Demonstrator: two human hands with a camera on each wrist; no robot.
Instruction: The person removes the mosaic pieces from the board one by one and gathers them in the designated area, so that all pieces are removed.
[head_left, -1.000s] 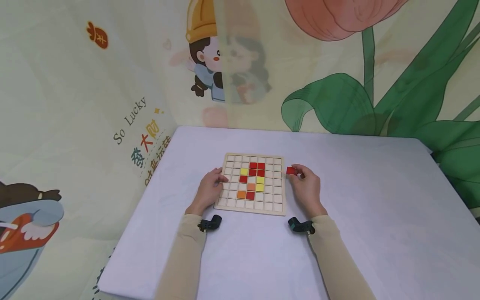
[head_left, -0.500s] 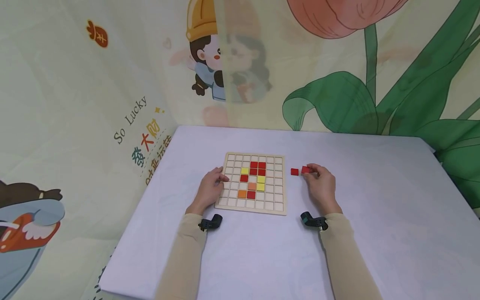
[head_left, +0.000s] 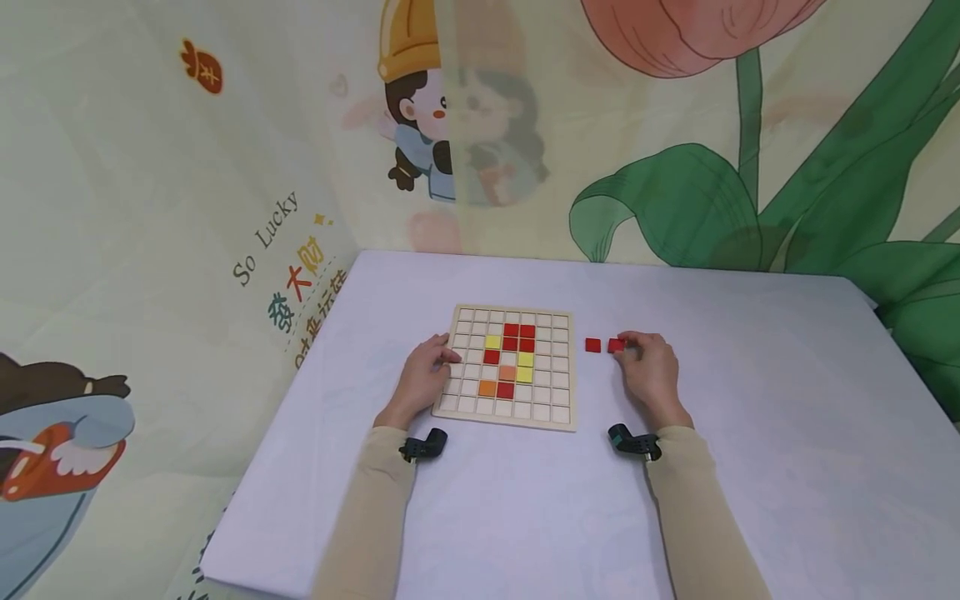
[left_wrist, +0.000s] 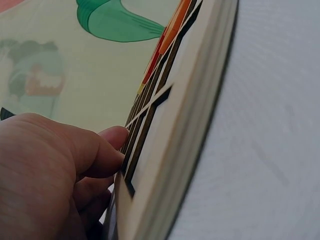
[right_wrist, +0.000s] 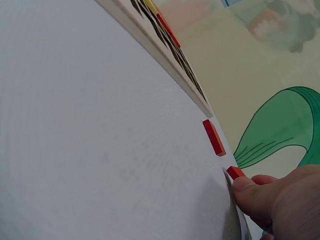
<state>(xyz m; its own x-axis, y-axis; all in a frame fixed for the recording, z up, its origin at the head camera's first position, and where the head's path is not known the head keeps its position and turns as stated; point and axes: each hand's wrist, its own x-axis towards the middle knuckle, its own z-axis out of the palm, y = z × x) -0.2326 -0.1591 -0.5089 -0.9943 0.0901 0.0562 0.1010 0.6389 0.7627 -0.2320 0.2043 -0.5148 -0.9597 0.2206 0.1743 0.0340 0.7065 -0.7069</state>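
A square wooden grid board (head_left: pixel 465 406) lies on the table with red, yellow and orange tiles set in its middle cells. My left hand (head_left: pixel 420 375) holds the board's left edge; in the left wrist view the thumb (left_wrist: pixel 102 155) reaches onto its rim (left_wrist: pixel 182 135). Right of the board, a loose red square tile (head_left: pixel 592 345) lies flat. My right hand (head_left: pixel 651 375) pinches a second red tile (head_left: pixel 616 345) just beside it, with a small gap between the two. Fingers partly cover that second tile in the right wrist view.
The table is covered by a white cloth (head_left: pixel 517 517). A printed curtain (head_left: pixel 660 108) hangs behind it and along its left side. Each wrist carries a small black camera (head_left: pixel 426 444).
My right hand has moved right, away from the board. One red tile now lies loose on the table, and the second, still pinched, has come down to the cloth. The left hand stays put.
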